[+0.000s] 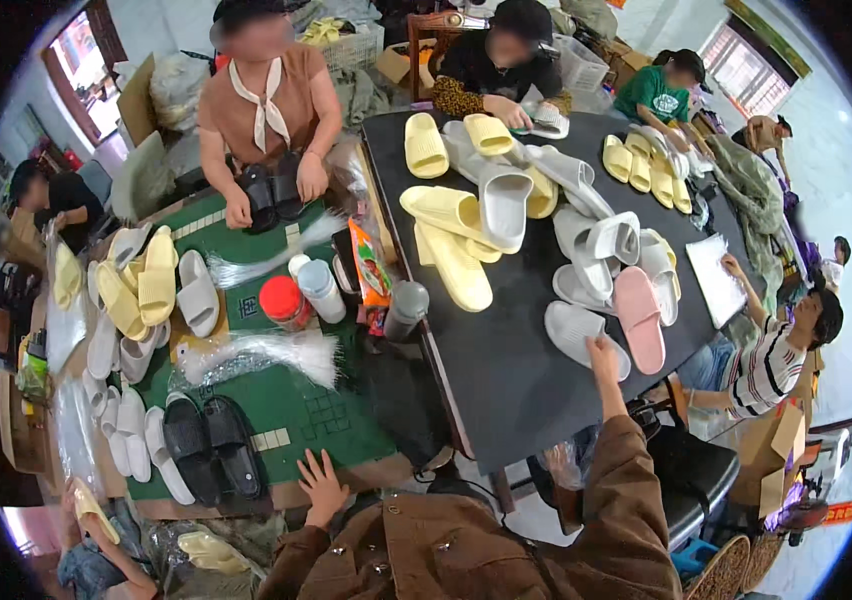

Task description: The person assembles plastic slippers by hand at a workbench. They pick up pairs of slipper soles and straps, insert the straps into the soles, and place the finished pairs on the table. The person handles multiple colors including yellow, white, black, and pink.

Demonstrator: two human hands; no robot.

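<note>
My right hand [603,360] reaches over the black table and grips the near end of a light grey slipper [578,332]. Right beside that slipper lies a pink slipper [639,315]. Beyond them is a loose pile of grey slippers [506,205] and yellow slippers [454,275]. My left hand [323,487] rests with spread fingers at the near edge of the green table, holding nothing. A pair of black slippers [208,445] lies to its left, with white slippers [128,432] past them.
The black table [506,410] and green table [336,440] stand side by side. A red-lidded jar [284,300], a grey bottle [407,303] and bundles of clear plastic strips [266,360] lie between. Several people sit or stand around. A black chair [696,470] is at my right.
</note>
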